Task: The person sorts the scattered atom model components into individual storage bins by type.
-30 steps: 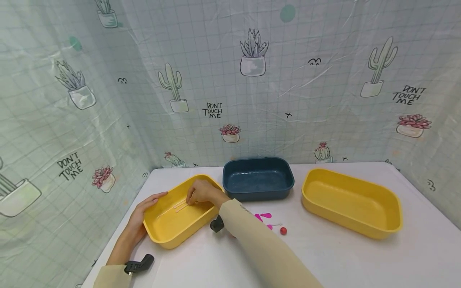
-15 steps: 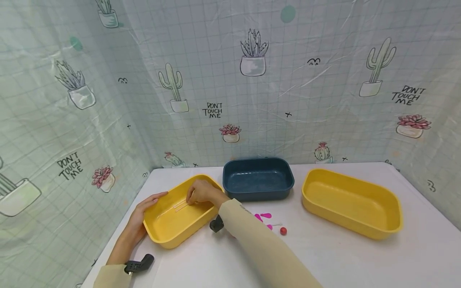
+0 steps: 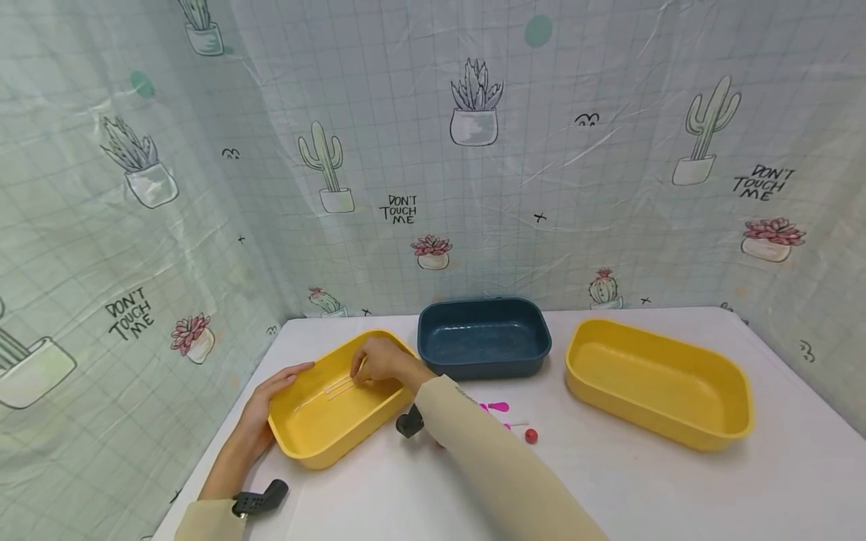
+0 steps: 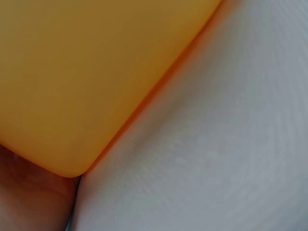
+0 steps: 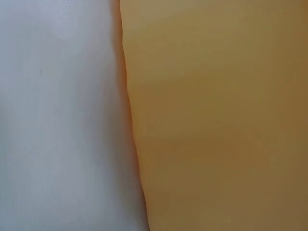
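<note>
Hung behind the dark blue tray (image 3: 483, 370) and round to both sides of it, a pale gridded backdrop (image 3: 541, 173) with printed potted cacti and the words DON'T TOUCH ME. Spread beneath the dark blue tray, a white tabletop (image 3: 676, 488). Right of the dark blue tray and slightly nearer, set at a slant, the right yellow tray (image 3: 656, 383). Left of the dark blue tray, just beside it and slanted the other way, the left yellow tray (image 3: 314, 424). Stretched across the near side of the dark blue tray, a beige right sleeve (image 3: 501, 458). Along the side of the left yellow tray away from the dark blue tray, the left hand (image 3: 264, 402): resting against the outer wall, fingers extended up to the rim, thumb hidden, palm beside a corner in the left wrist view. Within the left yellow tray, toward the dark blue tray, the right hand (image 3: 379, 361): fingers curled down and bunched narrow at the thin pale sticks (image 3: 340, 393). Cannot tell whether pinching one or only touching. Lying side by side on that yellow floor, left of the dark blue tray, at least two such sticks, far ends under the fingertips. Nearer than the dark blue tray, partly covered by the right sleeve, magenta pieces (image 3: 499, 407). Just beside these, farther from the dark blue tray, a small red ball (image 3: 531, 436).
</note>
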Action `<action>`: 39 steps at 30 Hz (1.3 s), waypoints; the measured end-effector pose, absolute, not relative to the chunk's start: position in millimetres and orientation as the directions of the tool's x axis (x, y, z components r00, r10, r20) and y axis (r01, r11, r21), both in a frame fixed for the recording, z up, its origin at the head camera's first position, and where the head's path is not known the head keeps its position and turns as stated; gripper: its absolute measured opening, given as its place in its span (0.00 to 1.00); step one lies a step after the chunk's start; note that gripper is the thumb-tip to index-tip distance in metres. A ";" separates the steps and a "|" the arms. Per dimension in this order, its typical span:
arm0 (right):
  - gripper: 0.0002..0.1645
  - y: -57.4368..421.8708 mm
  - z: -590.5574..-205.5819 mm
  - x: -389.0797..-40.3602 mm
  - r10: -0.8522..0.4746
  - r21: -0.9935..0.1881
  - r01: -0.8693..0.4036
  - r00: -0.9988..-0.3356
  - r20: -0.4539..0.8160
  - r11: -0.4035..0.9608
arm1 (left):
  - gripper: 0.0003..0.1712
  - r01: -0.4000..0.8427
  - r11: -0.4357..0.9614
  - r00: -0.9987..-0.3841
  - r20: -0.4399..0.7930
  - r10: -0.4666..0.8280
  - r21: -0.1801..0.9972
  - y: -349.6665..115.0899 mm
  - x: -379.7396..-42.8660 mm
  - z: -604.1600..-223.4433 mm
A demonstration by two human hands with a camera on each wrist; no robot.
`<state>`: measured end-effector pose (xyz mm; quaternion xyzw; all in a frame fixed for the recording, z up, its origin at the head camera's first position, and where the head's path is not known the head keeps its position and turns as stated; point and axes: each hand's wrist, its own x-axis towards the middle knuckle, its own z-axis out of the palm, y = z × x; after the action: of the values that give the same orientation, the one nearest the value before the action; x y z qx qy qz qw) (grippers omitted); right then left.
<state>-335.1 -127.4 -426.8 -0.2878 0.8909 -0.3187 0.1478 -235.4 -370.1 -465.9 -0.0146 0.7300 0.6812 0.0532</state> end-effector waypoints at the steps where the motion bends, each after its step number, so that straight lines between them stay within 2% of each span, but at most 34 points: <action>1: 0.00 -126.5 -426.1 -334.9 -0.608 -0.648 -0.426 -0.790 -0.074 0.632 | 0.29 -0.094 0.069 -0.994 -0.098 0.054 0.993 -370.2 -235.6 -465.8; 7: 0.05 -123.9 -420.5 -332.9 -0.622 -0.637 -0.460 -0.782 -0.039 0.619 | 0.28 -0.091 0.056 -0.994 -0.094 0.062 0.994 -372.0 -236.1 -466.3; 13: 0.03 -121.3 -414.3 -330.1 -0.634 -0.628 -0.482 -0.773 -0.024 0.611 | 0.29 -0.078 0.048 -0.994 -0.081 0.073 0.996 -371.2 -236.5 -466.9; 26: 0.05 -101.5 -390.7 -315.8 -0.749 -0.610 -0.615 -0.661 0.053 0.500 | 0.28 -0.099 0.039 -0.992 -0.102 0.071 0.994 -372.4 -235.6 -466.1; 39: 0.07 -61.4 -377.1 -300.5 -0.779 -0.601 -0.676 -0.612 0.136 0.426 | 0.29 -0.087 0.035 -0.993 -0.089 0.076 0.996 -371.5 -235.8 -465.0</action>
<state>-300.5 -61.4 -377.1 -0.4329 0.8404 -0.3157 0.0817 -235.8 -371.5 -465.0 -0.0039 0.7169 0.6947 0.0586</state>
